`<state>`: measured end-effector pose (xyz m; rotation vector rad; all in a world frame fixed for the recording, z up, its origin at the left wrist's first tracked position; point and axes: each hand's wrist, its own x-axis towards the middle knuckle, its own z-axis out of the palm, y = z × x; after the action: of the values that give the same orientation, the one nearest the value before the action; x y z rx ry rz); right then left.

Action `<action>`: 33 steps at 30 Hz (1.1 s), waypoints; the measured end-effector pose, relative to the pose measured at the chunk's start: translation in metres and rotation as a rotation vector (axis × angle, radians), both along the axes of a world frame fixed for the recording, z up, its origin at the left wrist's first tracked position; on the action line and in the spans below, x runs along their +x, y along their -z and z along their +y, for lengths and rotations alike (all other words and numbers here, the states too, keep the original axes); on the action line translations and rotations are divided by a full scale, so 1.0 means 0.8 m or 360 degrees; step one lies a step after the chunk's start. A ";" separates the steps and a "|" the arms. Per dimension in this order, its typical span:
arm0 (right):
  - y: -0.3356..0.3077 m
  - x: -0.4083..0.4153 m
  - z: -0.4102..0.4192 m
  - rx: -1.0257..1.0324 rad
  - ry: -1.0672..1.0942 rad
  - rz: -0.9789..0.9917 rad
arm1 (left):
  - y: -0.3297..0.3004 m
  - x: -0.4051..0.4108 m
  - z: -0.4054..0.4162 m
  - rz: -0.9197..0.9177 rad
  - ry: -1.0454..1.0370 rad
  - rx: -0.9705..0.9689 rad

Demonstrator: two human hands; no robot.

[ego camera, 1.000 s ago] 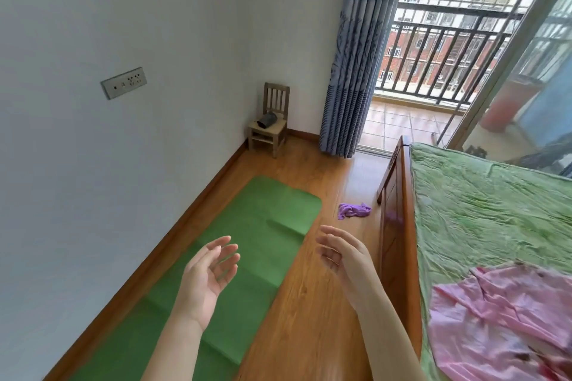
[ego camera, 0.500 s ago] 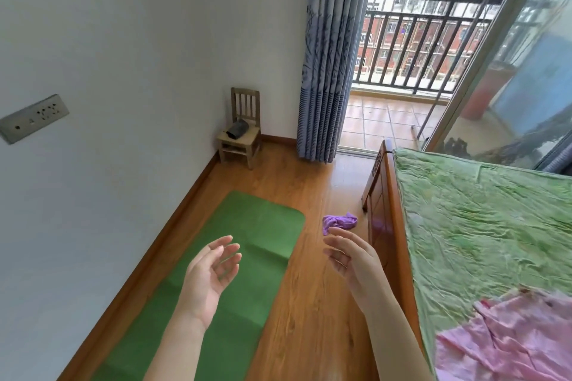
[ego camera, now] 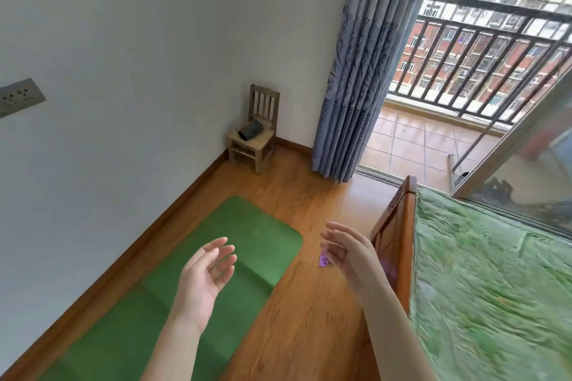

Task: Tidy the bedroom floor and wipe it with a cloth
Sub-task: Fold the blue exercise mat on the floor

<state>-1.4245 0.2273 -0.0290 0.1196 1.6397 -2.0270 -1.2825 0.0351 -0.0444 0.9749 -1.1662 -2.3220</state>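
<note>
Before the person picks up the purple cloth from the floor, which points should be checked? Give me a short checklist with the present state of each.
1. Both hands free: ok. The left hand and right hand are open and hold nothing.
2. Purple cloth located: ok. It lies on the wooden floor beside the bed frame.
3. Cloth fully visible: not ok. The right hand covers most of it.
4. Right hand touching the cloth: cannot tell.
5. Cloth clear of the green mat: ok, bare floor lies between them.
6. Cloth clean or damp enough for wiping: cannot tell.
</note>
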 end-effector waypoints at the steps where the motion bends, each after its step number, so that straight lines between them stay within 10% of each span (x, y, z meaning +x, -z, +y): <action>1: 0.002 -0.014 -0.002 -0.0004 -0.0022 -0.0007 | 0.003 -0.008 0.002 -0.0023 -0.0035 0.0001; 33: 0.090 -0.214 -0.203 0.0118 -0.0397 -0.0327 | 0.061 -0.157 -0.148 -0.0243 -0.0442 0.0046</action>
<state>-1.5957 0.0653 -0.1009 0.1376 1.5192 -1.7096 -1.4079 -0.0835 -0.0931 1.2567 -0.9820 -2.0800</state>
